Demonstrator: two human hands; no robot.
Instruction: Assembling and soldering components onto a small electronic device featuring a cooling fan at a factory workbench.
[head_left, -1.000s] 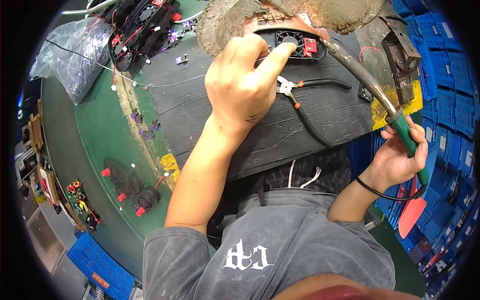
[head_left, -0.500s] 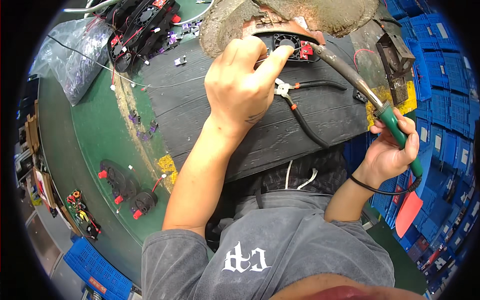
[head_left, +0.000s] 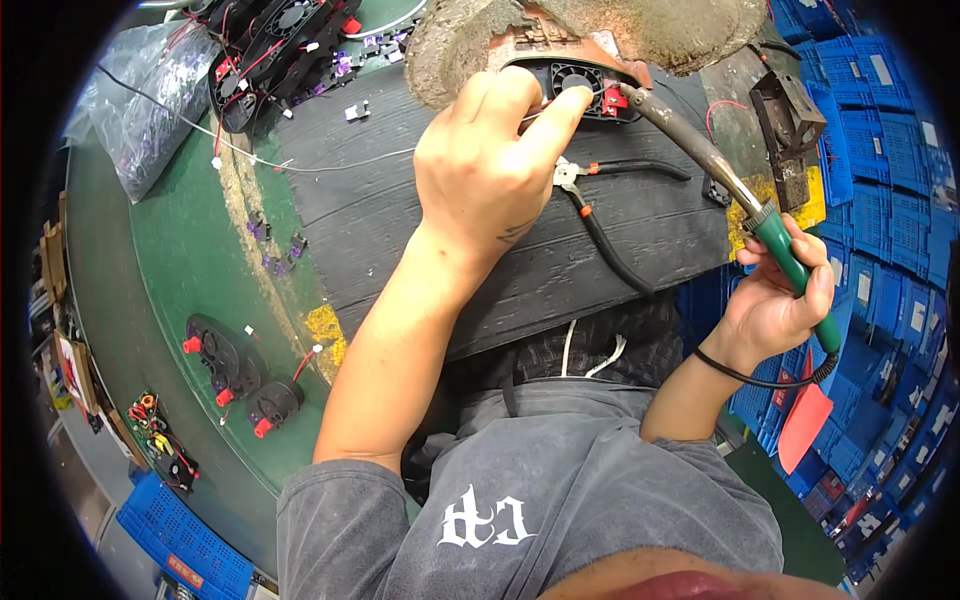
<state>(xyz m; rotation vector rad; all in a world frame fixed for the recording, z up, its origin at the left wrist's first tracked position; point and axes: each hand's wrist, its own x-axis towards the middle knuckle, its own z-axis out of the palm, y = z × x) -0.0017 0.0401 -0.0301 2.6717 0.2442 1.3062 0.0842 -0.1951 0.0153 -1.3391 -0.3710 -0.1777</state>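
Observation:
My right hand (head_left: 778,300) grips a soldering iron (head_left: 790,258) by its green handle. The iron's dark metal end reaches up left to a red part (head_left: 615,100) on a black housing with a small cooling fan (head_left: 575,82). My left hand (head_left: 485,165) bends over the housing's left side, fingers closed. A thin wire (head_left: 535,113) shows at its thumb and forefinger; the fingertips are partly hidden. Just right of that hand lie pliers (head_left: 566,175) with black handles, spread apart on the dark work board (head_left: 370,215).
Behind the housing sits a crusty brown block (head_left: 690,35). Fan units (head_left: 275,50) and a plastic bag (head_left: 155,110) lie at the back left. Two round black parts (head_left: 225,355) rest on the green table. A metal bracket (head_left: 788,125) stands right; blue crates (head_left: 890,220) line the right side.
The whole view has shifted slightly. Both hands keep their holds, and the iron's end stays by the red part.

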